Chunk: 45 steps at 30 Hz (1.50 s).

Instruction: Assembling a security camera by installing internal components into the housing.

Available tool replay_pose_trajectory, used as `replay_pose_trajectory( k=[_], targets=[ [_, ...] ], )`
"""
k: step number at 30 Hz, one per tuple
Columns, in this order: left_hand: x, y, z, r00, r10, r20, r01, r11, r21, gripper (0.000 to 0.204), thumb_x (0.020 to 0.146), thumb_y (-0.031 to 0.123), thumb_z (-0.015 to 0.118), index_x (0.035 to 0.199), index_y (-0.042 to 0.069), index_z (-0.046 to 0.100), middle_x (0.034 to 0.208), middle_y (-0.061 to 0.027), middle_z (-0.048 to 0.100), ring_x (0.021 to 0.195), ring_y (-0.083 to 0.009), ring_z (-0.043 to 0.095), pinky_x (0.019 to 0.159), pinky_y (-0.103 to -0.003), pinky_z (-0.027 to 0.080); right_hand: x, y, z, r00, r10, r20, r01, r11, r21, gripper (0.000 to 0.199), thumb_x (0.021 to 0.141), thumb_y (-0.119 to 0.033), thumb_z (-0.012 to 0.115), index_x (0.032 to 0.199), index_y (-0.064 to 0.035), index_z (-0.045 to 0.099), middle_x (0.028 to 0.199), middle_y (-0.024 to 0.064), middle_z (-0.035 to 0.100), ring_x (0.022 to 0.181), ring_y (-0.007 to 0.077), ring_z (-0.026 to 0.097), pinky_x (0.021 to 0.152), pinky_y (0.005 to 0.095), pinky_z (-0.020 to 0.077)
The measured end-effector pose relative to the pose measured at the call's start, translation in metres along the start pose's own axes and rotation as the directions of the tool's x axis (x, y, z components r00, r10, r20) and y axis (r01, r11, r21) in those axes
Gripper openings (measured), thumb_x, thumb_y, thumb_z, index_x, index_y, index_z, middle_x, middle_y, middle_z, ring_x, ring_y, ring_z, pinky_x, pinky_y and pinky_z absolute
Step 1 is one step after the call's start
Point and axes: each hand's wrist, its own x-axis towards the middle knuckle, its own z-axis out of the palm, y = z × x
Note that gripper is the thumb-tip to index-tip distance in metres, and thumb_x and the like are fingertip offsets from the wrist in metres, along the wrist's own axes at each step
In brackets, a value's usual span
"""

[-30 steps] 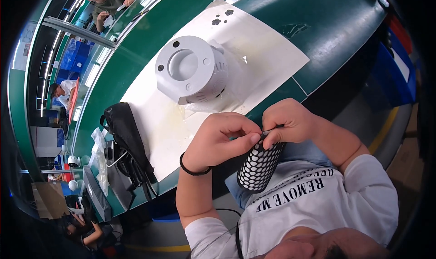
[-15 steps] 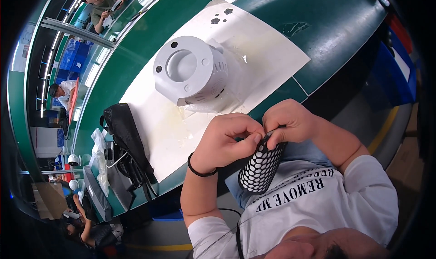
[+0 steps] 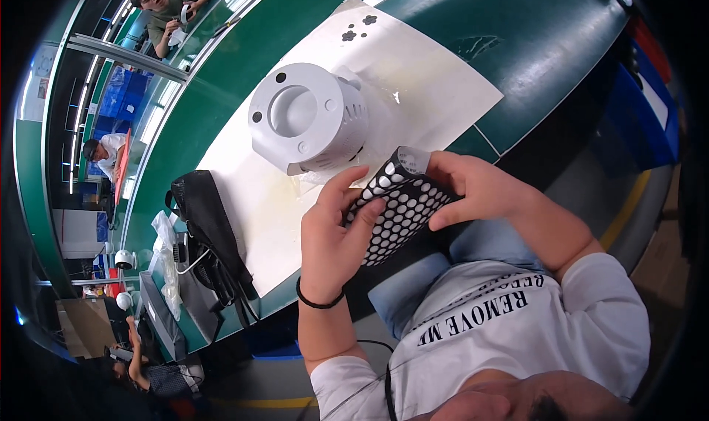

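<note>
A curled black sheet with rows of white round spots is held up between my hands, in front of my lap. My left hand grips its left side, thumb across the front. My right hand holds its right edge between thumb and fingers. Part of the pale, printed reverse shows at its curled top. Beyond my hands, a white round housing with a wide central opening sits on a white sheet on the green table. Two black round dots mark its top ring.
On the left lie a black mesh pouch, a crumpled clear plastic bag and a grey flat case. Several black flower-shaped marks are at the white sheet's far end. A blue bin stands right. Other people work at left.
The spotted sheet was rolled narrow and hanging below my pinched fingers; now it is raised and opened wider. My hands have moved apart. The white housing has stayed in place.
</note>
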Motion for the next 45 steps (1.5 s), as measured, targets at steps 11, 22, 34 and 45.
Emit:
replay_pose_trajectory(
  k=[11, 22, 34, 45],
  targets=[
    [-0.003, 0.002, 0.013, 0.762, 0.635, -0.124, -0.419, 0.630, 0.653, 0.035, 0.071, 0.005, 0.065, 0.105, 0.005, 0.059, 0.091, -0.0088, 0.058, 0.077, -0.0249, 0.055, 0.066, -0.033, 0.045, -0.005, -0.001, 0.005, 0.989, 0.072, -0.126, -0.109, 0.941, -0.320, 0.029, 0.076, -0.023, 0.067, 0.082, 0.0017, 0.053, 0.069, 0.0026, 0.053, 0.065, 0.0064, 0.045, 0.058, 0.0228, 0.0391],
    [-0.004, 0.010, 0.009, 0.771, 0.605, 0.199, -0.592, 0.565, 0.575, 0.050, 0.065, 0.018, 0.072, 0.109, 0.001, 0.055, 0.092, -0.0106, 0.059, 0.080, -0.0273, 0.056, 0.070, -0.035, 0.043, -0.008, -0.015, 0.008, 0.994, -0.092, -0.056, 0.036, 0.770, -0.637, 0.039, 0.067, -0.032, 0.074, 0.064, -0.0001, 0.051, 0.058, 0.0062, 0.048, 0.053, 0.0140, 0.042, 0.049, 0.0268, 0.0334],
    [-0.003, 0.008, 0.016, 0.754, 0.634, 0.174, -0.632, 0.626, 0.457, 0.033, 0.067, 0.015, 0.069, 0.093, -0.003, 0.060, 0.083, -0.0120, 0.058, 0.077, -0.0281, 0.055, 0.069, -0.034, 0.045, -0.004, -0.012, 0.002, 0.993, -0.119, 0.010, 0.097, 0.753, -0.651, 0.040, 0.064, -0.034, 0.075, 0.068, 0.0006, 0.055, 0.057, 0.0054, 0.048, 0.053, 0.0119, 0.041, 0.050, 0.0252, 0.0354],
    [0.000, 0.005, 0.020, 0.710, 0.670, 0.219, -0.673, 0.552, 0.492, 0.030, 0.063, 0.008, 0.064, 0.092, 0.001, 0.061, 0.088, -0.0074, 0.060, 0.079, -0.0253, 0.054, 0.079, -0.041, 0.041, -0.005, -0.011, 0.002, 0.995, -0.104, -0.011, 0.080, 0.826, -0.558, 0.034, 0.070, -0.031, 0.072, 0.072, 0.0001, 0.058, 0.060, 0.0056, 0.050, 0.056, 0.0092, 0.043, 0.052, 0.0246, 0.0361]
  ],
)
